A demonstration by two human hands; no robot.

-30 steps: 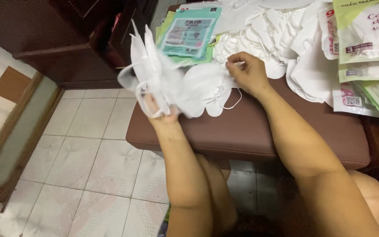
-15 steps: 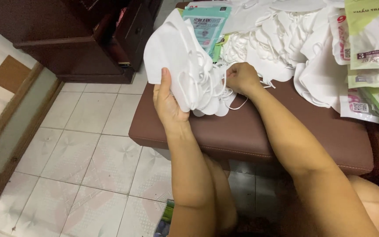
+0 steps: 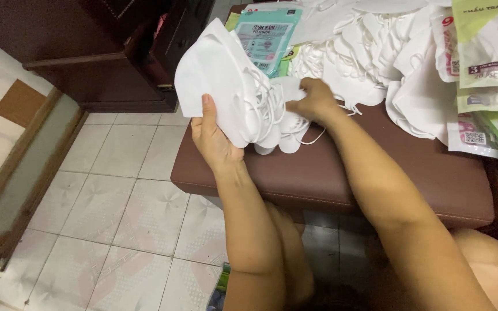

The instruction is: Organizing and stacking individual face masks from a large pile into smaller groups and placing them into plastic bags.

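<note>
From the head camera you look down over your own arms at a brown padded bench standing on a pale tiled floor.

Your left hand is raised above the bench's near left corner. Its fingers are closed round a thick stack of white masks, thumb pressed up against the front face, the stack held on edge and fanned out to the upper left. Thin ear loops hang from the stack's right side.

Your right hand is just beside that stack, at its right edge, knuckles up and fingers curled in among the white folds and loops. You appear to pinch a mask there, but the fingertips are buried in the fabric, so you cannot tell just what they grip.

Behind both hands a loose heap of masks spreads across the back of the bench. A teal packet lies at the heap's left, just behind the held stack. At the right edge sit green-and-white packets, overlapping one another and reaching out of frame.

Left of the bench stands a dark wooden cabinet. Your knees show under the bench's near edge.
</note>
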